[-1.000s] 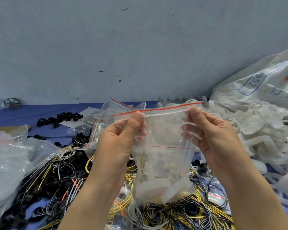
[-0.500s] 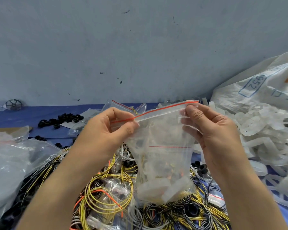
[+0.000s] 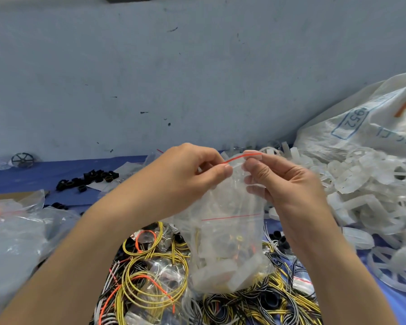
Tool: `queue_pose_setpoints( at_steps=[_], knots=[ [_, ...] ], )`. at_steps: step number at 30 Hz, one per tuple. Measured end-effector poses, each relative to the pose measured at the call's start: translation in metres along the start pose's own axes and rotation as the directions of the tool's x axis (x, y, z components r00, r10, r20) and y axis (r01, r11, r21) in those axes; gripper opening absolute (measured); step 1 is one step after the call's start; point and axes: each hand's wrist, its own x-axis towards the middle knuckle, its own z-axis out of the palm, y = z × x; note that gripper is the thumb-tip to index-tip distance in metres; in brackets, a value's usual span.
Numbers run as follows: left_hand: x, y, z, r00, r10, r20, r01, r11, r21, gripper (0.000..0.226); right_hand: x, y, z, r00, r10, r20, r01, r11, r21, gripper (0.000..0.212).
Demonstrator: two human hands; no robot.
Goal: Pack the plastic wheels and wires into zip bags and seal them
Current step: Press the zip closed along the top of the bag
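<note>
I hold a clear zip bag [image 3: 230, 233] with a red zip strip upright in front of me. Translucent plastic wheel pieces and some wire lie in its bottom. My left hand [image 3: 188, 179] pinches the zip strip between thumb and fingers near the strip's middle. My right hand [image 3: 284, 184] pinches the strip's right end, close beside the left hand. A short stretch of red strip shows between the two hands. Coiled yellow, orange and black wires [image 3: 155, 273] lie on the table under the bag.
A heap of translucent plastic wheels [image 3: 370, 191] spreads on the right, with a white woven sack [image 3: 361, 123] behind it. Black rings [image 3: 89, 178] lie at the back left on the blue table [image 3: 45, 170]. Crumpled clear bags [image 3: 17, 235] sit at the left. A grey wall stands close behind.
My left hand has slid right along the zip strip, from its left end to near my right hand. The bag's mouth has narrowed between the hands. The view has tilted up slightly.
</note>
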Motion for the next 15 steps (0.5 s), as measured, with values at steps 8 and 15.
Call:
queue_pose_setpoints(
  at_steps=[8,15],
  knots=[
    [0.016,0.011,0.023,0.983,0.104,-0.154,-0.090,0.992,0.093,0.033,-0.001,0.003,0.002,1.000,-0.012,-0.001,0.012,1.000,0.003,0.023],
    [0.019,0.009,0.026,0.974,0.149,-0.170,-0.115,0.975,0.192,0.032,0.000,0.006,0.004,0.999,-0.016,-0.046,0.018,0.999,0.031,0.017]
  ],
)
